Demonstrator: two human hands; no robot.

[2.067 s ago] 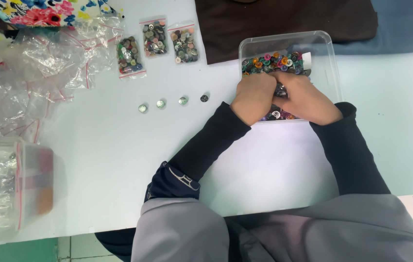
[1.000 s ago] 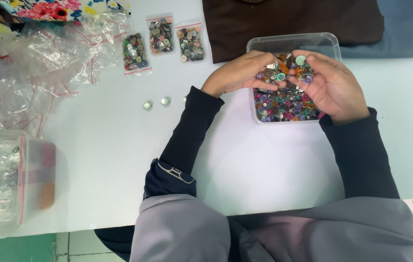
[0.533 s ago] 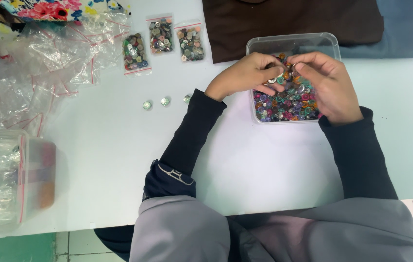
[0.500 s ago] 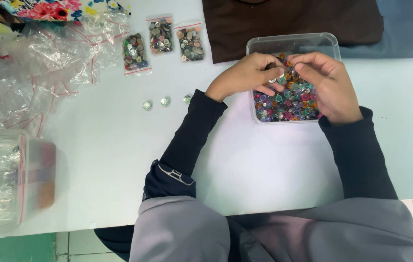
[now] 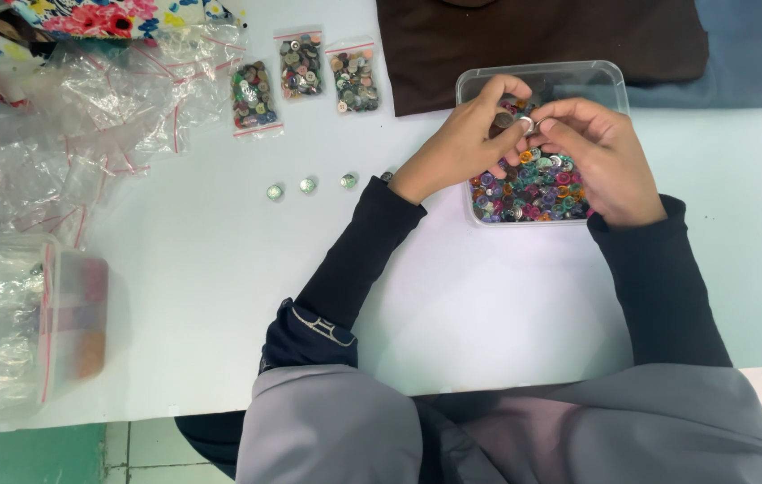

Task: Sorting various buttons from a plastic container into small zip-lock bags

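- Left hand and right hand: together above the tub, fingertips meeting and pinched on one small silvery button.
- Tub: clear plastic, on the worktop, part-filled with mixed coloured buttons under the hands.
- Loose buttons: a short row on the worktop, just left of the left wrist.
- Bags: three small clear ones, filled with buttons, farther back.
- Empty bags: crumpled heap, far left.
- Brown cloth: behind the tub.
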